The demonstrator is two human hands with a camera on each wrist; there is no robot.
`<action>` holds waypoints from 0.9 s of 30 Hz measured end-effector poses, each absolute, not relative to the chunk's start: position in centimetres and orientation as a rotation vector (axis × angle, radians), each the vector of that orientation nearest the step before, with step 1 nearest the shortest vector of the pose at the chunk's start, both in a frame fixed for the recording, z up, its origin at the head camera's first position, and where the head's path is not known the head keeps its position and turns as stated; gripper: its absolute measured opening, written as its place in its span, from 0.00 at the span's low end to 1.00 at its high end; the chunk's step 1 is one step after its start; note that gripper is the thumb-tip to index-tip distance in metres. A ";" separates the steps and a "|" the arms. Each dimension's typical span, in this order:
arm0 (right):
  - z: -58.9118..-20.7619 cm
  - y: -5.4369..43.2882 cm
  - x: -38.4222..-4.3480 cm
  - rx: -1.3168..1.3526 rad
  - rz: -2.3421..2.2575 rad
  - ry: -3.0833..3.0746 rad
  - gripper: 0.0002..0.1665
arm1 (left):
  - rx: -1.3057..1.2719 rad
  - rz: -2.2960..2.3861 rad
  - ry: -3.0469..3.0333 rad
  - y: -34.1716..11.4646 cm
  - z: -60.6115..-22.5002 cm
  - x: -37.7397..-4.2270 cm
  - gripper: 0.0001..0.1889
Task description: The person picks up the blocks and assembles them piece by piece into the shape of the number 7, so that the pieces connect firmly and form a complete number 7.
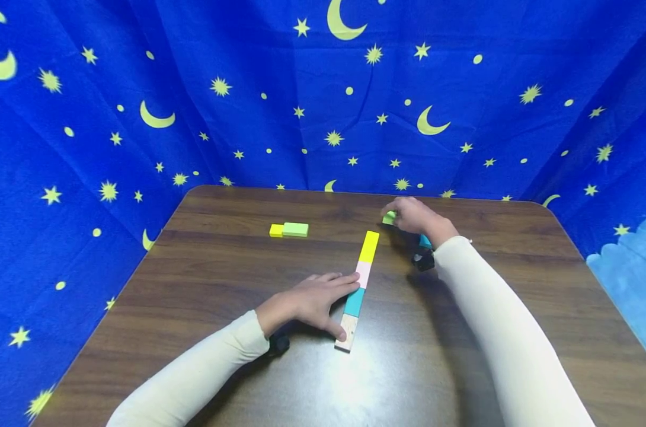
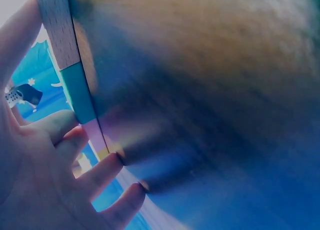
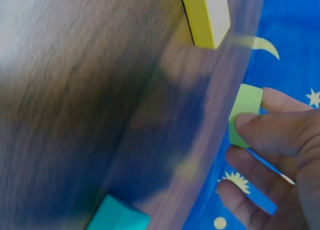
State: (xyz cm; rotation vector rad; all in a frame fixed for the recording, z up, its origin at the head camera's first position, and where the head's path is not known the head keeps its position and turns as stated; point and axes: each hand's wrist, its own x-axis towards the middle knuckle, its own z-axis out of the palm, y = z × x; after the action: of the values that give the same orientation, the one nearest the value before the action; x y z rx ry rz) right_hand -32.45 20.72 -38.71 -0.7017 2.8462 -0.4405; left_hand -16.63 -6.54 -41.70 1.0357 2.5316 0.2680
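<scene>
Head view records the left hand (image 1: 320, 301) spread and clasping nothing, thumb on a wood-toned block (image 1: 349, 325) and fingertips touching a pink block (image 1: 364, 271); a teal block (image 1: 354, 302) lies between these two, and a yellow block (image 1: 370, 246) completes the straight row's far end. The right hand (image 1: 412, 214) pinches a green block (image 3: 248, 99) near that yellow end, toward the table's (image 1: 221, 261) far edge. Well left, a second green block (image 1: 296, 229) touches a second yellow block (image 1: 276, 230).
</scene>
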 end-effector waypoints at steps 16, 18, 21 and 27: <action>-42.3 19.3 -32.9 -0.683 -0.589 2.836 0.25 | 1.032 0.266 2.521 -6.4 -42.0 -16.7 0.54; -42.3 19.2 -32.9 -0.654 -0.657 2.820 0.26 | 1.028 0.270 2.521 -6.5 -41.9 -16.7 0.54; -42.4 19.3 -32.8 -0.596 -0.773 2.797 0.25 | 1.024 0.275 2.526 -6.5 -41.8 -16.6 0.54; -42.8 19.7 -32.8 -0.529 -0.879 2.803 0.19 | 1.027 0.280 2.530 -6.7 -41.6 -16.6 0.54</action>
State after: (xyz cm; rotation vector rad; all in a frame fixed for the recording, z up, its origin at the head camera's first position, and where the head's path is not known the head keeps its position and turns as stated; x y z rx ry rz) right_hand -32.80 19.73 -42.85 -0.5291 2.8031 -0.8790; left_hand -16.63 -6.68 -41.60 1.0270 2.5301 0.2804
